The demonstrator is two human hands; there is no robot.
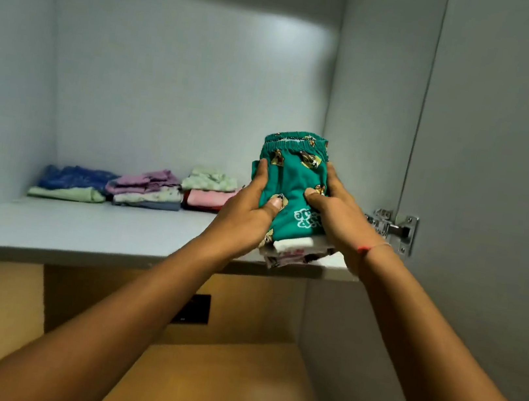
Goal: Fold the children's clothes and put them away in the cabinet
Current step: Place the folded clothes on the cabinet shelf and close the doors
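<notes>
Pale grey cabinet shelf [96, 237], grey walls; steel door hinge [393, 228] at right. Three piles of folded clothes [145, 187] sit at the back. I see the folded green dog-print children's shorts [294, 177] topping a small stack at the shelf's front right edge. Waistband points away from me; long axis runs front-to-back. Left hand [248, 205] and right hand [334, 207] grip its sides, thumbs on top.

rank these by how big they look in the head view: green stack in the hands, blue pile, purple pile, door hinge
1. green stack, largest, though nearest the camera
2. blue pile and purple pile, too alike to rank
3. door hinge, smallest
</notes>
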